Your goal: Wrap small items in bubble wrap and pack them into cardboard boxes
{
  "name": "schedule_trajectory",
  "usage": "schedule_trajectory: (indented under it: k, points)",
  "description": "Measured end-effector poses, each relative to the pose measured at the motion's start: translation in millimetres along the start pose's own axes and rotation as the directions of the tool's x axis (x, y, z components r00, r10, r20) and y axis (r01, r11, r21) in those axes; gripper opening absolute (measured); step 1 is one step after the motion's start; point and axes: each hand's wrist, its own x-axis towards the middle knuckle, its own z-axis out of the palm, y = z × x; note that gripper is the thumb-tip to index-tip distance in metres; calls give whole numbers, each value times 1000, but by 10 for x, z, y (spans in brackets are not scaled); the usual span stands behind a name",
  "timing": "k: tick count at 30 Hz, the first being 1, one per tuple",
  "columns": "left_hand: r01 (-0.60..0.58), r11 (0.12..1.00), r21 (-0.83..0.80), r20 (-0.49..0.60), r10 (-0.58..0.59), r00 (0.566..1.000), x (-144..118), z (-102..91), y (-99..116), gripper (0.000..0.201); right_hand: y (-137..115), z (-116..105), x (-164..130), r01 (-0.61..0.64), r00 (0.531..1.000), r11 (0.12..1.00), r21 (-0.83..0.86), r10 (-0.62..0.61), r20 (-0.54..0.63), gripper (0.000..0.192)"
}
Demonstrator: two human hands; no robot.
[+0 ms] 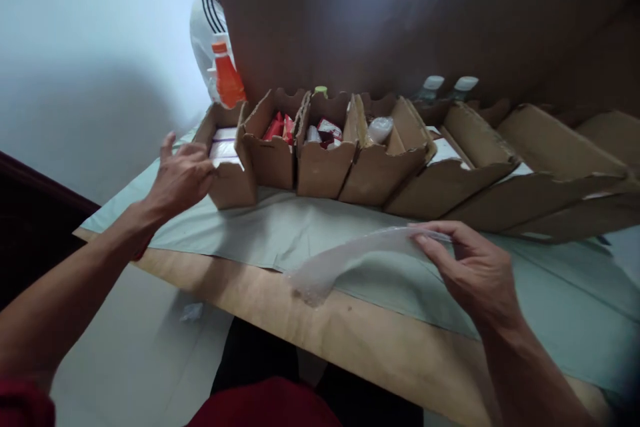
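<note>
My left hand (184, 170) is at the left wall of the leftmost cardboard box (234, 187), one finger raised and the others bent at the rim. I see nothing held in it. Inside that box lie white packets (225, 144) with a purple stripe. My right hand (473, 267) pinches the edge of a clear plastic bag (350, 259) between thumb and fingers. The bag hangs limp to the left, above the table's front edge.
Several cardboard boxes stand in a row on a green cloth (400, 313). Red packets (280, 127) and a clear plastic bundle (380, 129) sit inside some. An orange bottle (228, 77) and white-capped bottles (465, 85) stand behind. A person's sleeve (213, 12) shows at the back left.
</note>
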Motion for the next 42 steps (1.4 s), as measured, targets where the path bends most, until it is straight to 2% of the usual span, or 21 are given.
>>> schedule_trajectory:
  k: [3, 6, 10, 13, 16, 18, 21, 23, 24, 26, 27, 28, 30, 33, 35, 36, 37, 38, 39, 40, 42]
  points:
    - [-125, 992, 1, 57, 124, 991, -148, -281, 394, 38, 32, -248, -104, 13, 995, 999, -32, -16, -100, 18]
    - [-192, 980, -54, 132, 198, 971, 42, -382, 817, 36, 79, -429, -221, -3, 987, 999, -50, -5, -163, 17]
    - [-98, 992, -81, 241, 115, 964, 652, -219, 1355, 29, 51, -663, -450, -14, 989, 998, -66, 4, -145, 17]
    - [-37, 993, -114, 267, 66, 961, 1068, -52, 1740, 28, 1, -850, -618, 14, 997, 994, -106, -22, -76, 14]
    - [-55, 984, -170, 279, 102, 955, 1282, 25, 2050, 27, -19, -965, -696, 43, 999, 990, -137, -45, -10, 12]
    - [-59, 978, -201, 233, 107, 967, 1289, 8, 2172, 26, -25, -973, -692, 52, 998, 989, -138, -49, 27, 14]
    - [-124, 930, -346, -36, 119, 992, 1070, -88, 2248, 34, -64, -889, -645, 50, 995, 993, -106, -41, 88, 18]
    - [-254, 803, -538, -191, 178, 965, 794, -138, 2294, 49, -121, -803, -607, 46, 990, 997, -68, -36, 139, 21]
    - [-310, 698, -645, -207, 231, 951, 634, -141, 2330, 55, -156, -762, -588, 43, 985, 998, -46, -35, 168, 21]
    - [-290, 463, -838, -123, 357, 926, 310, -85, 2431, 71, -230, -708, -555, 46, 977, 999, -3, -44, 206, 19]
    - [-220, 380, -898, -43, 423, 905, 163, -31, 2484, 68, -264, -701, -541, 53, 978, 999, 13, -54, 203, 18]
    - [-121, 332, -935, 54, 473, 880, 36, 33, 2527, 56, -293, -707, -531, 65, 983, 998, 23, -68, 169, 16]
    - [125, 323, -938, 278, 489, 827, -149, 155, 2540, 27, -322, -750, -523, 76, 996, 997, 18, -77, 45, 12]
    - [452, 283, -846, 530, 360, 768, -269, 244, 2314, 27, -262, -788, -545, 31, 995, 1000, -3, -31, -94, 9]
    - [552, 221, -804, 595, 308, 743, -293, 256, 2056, 28, -135, -711, -578, -23, 998, 1000, 0, 23, -66, 12]
    - [570, 226, -790, 613, 293, 734, -304, 262, 1929, 29, -48, -634, -598, -51, 998, 999, -2, 51, -22, 15]
    - [573, 275, -772, 634, 266, 726, -322, 273, 1819, 32, 48, -539, -619, -79, 996, 997, -17, 80, 31, 19]
    - [559, 366, -745, 651, 214, 728, -349, 288, 1732, 37, 148, -436, -639, -99, 991, 994, -56, 103, 80, 24]
    - [521, 479, -706, 646, 133, 752, -388, 308, 1673, 43, 241, -336, -660, -106, 987, 987, -118, 120, 111, 31]
    - [461, 595, -658, 597, 38, 802, -437, 327, 1644, 48, 318, -248, -681, -96, 985, 976, -195, 121, 121, 40]
    - [294, 770, -566, 359, -90, 929, -553, 357, 1672, 56, 396, -121, -727, -32, 993, 936, -351, 71, 99, 58]
